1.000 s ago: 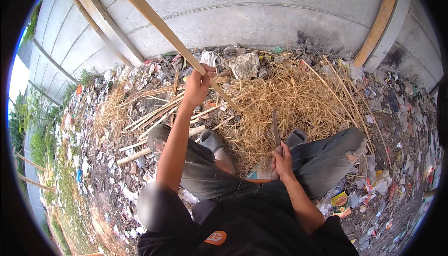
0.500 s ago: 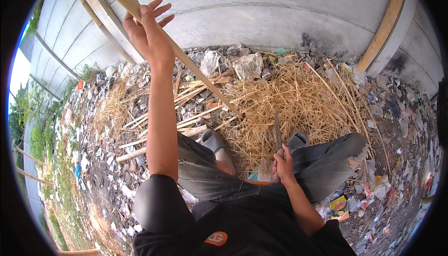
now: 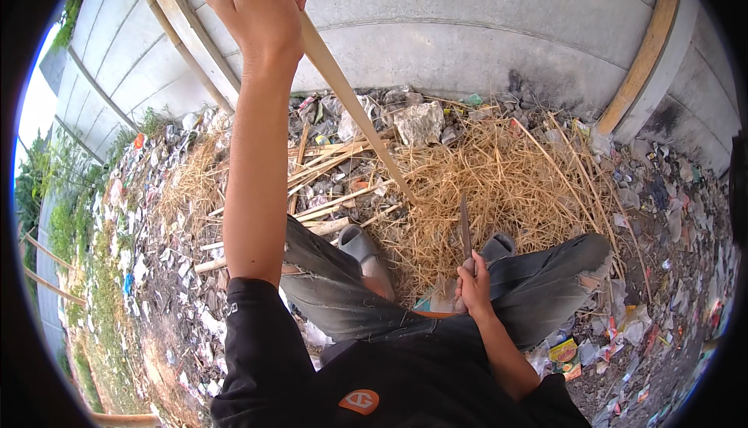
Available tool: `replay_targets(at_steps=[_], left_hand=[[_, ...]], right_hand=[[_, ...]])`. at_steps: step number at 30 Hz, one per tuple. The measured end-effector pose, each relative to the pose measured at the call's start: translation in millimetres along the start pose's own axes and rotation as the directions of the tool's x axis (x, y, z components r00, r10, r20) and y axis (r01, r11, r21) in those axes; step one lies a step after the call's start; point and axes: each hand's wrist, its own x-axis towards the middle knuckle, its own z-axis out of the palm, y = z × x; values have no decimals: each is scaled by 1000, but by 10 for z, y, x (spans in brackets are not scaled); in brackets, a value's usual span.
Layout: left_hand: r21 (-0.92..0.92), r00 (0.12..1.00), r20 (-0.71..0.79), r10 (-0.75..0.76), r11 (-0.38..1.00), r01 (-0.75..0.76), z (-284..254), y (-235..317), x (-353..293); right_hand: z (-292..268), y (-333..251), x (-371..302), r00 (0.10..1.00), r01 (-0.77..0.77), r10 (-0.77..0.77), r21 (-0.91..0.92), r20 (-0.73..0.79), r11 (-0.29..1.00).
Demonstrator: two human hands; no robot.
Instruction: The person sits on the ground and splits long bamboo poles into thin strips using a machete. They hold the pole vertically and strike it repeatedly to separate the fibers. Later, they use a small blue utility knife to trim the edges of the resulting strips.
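Observation:
My left hand [image 3: 261, 8], raised at the top of the view, is closed round the upper part of a long bamboo strip [image 3: 352, 103]. The strip slants down to the right, its lower end at the edge of a heap of dry shavings [image 3: 499, 167]. Between my knees, my right hand [image 3: 474, 286] grips the handle of a knife [image 3: 465, 229]. Its blade points away from me, over the shavings, and is apart from the strip. The strip's top end is cut off by the view's upper edge.
Several cut bamboo strips [image 3: 331, 164] lie left of the heap beside a pale rock [image 3: 419, 123]. A concrete wall [image 3: 467, 46] closes off the far side, with a wooden post [image 3: 640, 46] at right. Litter covers the ground around my sandalled feet.
My left hand has gone from loosely spread fingers to a closed grip on the strip and moved up, nearer the view's top edge. The knife hand has barely moved.

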Motion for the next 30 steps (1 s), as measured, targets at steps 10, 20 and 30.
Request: replay_targets(at_steps=[10, 20, 30], left_hand=[[-170, 998, -23, 65, 983, -68, 171, 565, 443], [-125, 979, 202, 7, 992, 19, 434, -303, -89], [-400, 874, 450, 182, 917, 15, 620, -273, 491]], right_hand=[[-6, 28, -25, 998, 46, -48, -58, -34, 997], [105, -222, -54, 984, 179, -179, 24, 10, 984], [177, -2544, -954, 834, 541, -552, 183, 9, 821]])
